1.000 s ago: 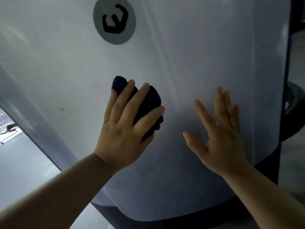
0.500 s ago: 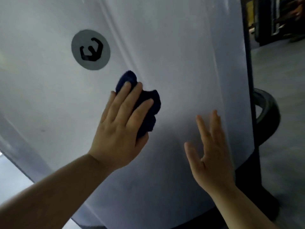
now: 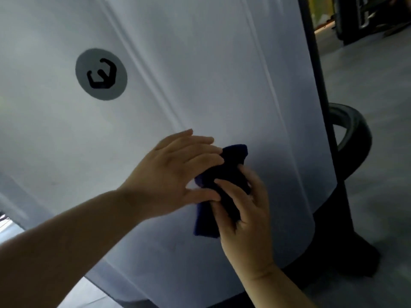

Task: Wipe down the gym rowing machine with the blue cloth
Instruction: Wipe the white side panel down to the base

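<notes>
The rowing machine's large white housing fills most of the head view and carries a round grey logo at upper left. A dark blue cloth lies bunched against the lower middle of the housing. My right hand grips the cloth, its fingers curled over the cloth's middle. My left hand is beside it on the left. Its fingers are straight, and its fingertips and thumb touch the cloth's left edge. Part of the cloth is hidden under my right fingers.
A black upright post runs along the housing's right edge down to a black base. A black curved ring sticks out behind the post. Grey gym floor lies to the right, with dark equipment at the top right.
My left hand has carried the cloth down and to the right. My right hand has left the housing and taken hold of the cloth. The view has shifted.
</notes>
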Tool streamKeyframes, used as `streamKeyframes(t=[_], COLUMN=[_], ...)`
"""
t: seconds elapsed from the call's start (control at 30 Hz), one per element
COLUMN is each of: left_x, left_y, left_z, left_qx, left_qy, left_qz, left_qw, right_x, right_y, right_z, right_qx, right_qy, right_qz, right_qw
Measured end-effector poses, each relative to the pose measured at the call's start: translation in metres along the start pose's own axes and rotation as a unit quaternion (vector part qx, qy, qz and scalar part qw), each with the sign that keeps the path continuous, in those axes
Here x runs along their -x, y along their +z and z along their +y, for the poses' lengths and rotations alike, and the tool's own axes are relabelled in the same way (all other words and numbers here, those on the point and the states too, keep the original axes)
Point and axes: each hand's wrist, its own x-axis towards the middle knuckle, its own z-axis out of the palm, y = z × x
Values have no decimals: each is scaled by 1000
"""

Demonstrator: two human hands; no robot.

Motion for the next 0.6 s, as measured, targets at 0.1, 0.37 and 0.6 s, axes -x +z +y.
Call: streamKeyframes(t=[0.1, 0.37, 0.6], left_x=[7, 4, -25], left_y=[-16, 14, 7], left_z=[-11, 14, 8], left_qx=[-16, -38, 62], left_qy=[-44, -7, -23], left_qz=[32, -20, -12], left_qw=[998, 999, 998], right_x=[-15, -31, -25], right_y=[-7, -22, -16], right_z=[3, -17, 1], right_qx=[-4, -189, -118], right_qy=[41, 182, 65], right_qz=[62, 18, -33], right_qw=[997, 965, 990])
